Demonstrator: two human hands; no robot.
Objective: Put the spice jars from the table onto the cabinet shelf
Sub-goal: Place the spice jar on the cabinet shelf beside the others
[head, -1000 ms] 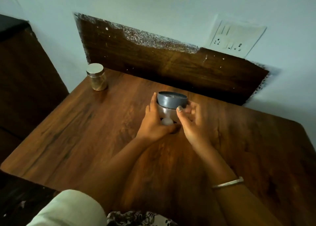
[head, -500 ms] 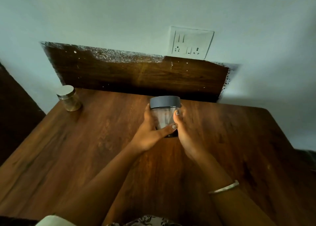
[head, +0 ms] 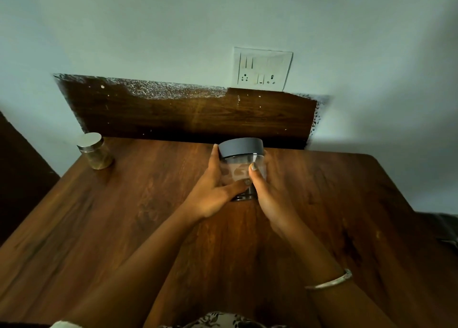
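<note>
Spice jars, two in all, are both over at the desk (head: 124,228), a slab of glossy dark wood grain. At its far left corner the small jar (head: 95,154) stands upright and untouched: round glass, a shiny flat metal lid, brownish contents. Near the middle, the left grip (head: 210,191) wraps the grey-lidded jar (head: 241,165), with the fingers behind it and the thumb laid across the lower front. The right grip (head: 269,198) closes on the opposite side, its thumb upright against the clear wall. Two grips probably suit this jar because it is squat, wide and smooth-sided, too broad for one alone. Its matte grey lid is screwed on. Whether the base rests on the desk or hangs just clear, I cannot tell. A thin metal bangle (head: 329,281) circles the right wrist.
</note>
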